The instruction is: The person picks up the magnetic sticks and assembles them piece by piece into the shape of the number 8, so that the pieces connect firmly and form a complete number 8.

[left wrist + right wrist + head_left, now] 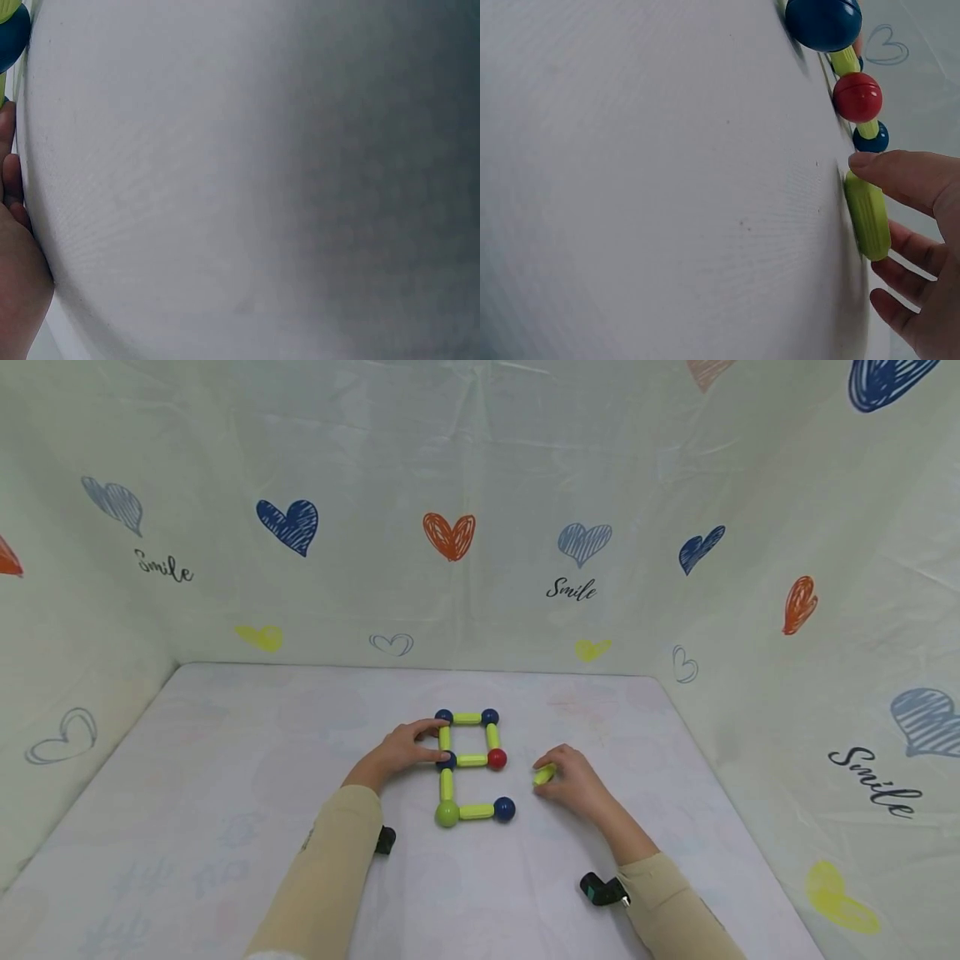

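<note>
A flat figure of yellow-green magnetic rods (477,812) and coloured balls lies on the table. It has a closed square at the far end and an open part nearer me. My left hand (401,749) holds its left side, with the index finger at the far-left blue ball (444,716) and the thumb at the middle-left blue ball (446,761). To the right of the figure, my right hand (573,782) pinches a loose yellow-green magnetic rod (868,217) between thumb and fingers, close over the table. The red ball (497,759) is the figure's nearest ball to that hand.
A green ball (447,813) and another blue ball (505,809) form the figure's near corners. Black wrist cameras (602,890) sit by both sleeves. The white table (225,760) is bordered by a hanging cloth (510,460) printed with hearts.
</note>
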`<act>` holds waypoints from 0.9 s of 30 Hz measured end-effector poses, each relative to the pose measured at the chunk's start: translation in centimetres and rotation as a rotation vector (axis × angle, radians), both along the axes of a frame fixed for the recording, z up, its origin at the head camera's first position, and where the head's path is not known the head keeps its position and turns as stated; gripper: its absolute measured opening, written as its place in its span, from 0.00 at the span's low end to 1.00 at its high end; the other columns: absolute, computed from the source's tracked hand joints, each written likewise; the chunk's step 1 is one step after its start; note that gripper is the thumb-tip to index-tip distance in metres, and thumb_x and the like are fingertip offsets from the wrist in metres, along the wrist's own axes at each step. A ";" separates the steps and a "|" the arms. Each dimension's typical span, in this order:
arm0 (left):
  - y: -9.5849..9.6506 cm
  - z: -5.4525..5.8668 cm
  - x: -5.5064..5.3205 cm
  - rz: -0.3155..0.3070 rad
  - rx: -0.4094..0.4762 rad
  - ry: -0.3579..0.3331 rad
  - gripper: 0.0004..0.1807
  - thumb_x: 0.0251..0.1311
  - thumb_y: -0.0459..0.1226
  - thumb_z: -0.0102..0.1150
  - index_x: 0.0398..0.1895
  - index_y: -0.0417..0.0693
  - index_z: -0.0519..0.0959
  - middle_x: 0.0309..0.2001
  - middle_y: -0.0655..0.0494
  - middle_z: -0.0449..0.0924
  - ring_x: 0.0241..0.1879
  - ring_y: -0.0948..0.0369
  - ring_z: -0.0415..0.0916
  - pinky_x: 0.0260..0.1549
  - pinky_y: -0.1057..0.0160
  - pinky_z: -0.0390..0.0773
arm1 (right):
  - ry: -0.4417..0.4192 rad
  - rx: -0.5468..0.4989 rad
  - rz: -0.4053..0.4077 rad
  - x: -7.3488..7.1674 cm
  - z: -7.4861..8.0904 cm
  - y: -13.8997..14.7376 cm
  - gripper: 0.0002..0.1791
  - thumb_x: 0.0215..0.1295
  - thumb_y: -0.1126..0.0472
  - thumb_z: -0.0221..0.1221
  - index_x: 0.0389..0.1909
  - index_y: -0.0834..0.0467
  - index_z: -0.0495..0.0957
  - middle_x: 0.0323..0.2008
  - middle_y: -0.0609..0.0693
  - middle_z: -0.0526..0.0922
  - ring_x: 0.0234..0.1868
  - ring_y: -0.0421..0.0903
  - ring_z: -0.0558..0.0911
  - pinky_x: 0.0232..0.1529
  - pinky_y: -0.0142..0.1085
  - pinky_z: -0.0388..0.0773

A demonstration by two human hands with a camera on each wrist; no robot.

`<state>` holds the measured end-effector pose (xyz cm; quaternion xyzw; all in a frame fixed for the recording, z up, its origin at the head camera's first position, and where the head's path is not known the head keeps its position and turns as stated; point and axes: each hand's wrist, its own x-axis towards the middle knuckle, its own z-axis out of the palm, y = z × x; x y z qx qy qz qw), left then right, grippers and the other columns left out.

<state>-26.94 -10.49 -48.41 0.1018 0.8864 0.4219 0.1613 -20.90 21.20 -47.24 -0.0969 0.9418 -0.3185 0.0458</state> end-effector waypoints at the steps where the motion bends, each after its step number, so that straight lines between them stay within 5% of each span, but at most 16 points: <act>1: 0.0 0.0 0.0 -0.001 0.000 0.000 0.37 0.53 0.49 0.72 0.68 0.57 0.70 0.59 0.51 0.73 0.63 0.48 0.64 0.64 0.44 0.62 | 0.000 -0.001 0.002 0.0 0.0 0.0 0.17 0.49 0.66 0.73 0.41 0.55 0.84 0.46 0.51 0.77 0.53 0.53 0.74 0.59 0.50 0.70; 27: 0.0 -0.2 -0.1 -0.002 -0.002 0.010 0.37 0.53 0.49 0.72 0.67 0.56 0.71 0.58 0.52 0.74 0.61 0.48 0.65 0.63 0.43 0.63 | -0.003 -0.038 0.036 0.2 1.0 -1.2 0.14 0.51 0.67 0.72 0.40 0.55 0.83 0.43 0.47 0.76 0.46 0.47 0.76 0.52 0.43 0.77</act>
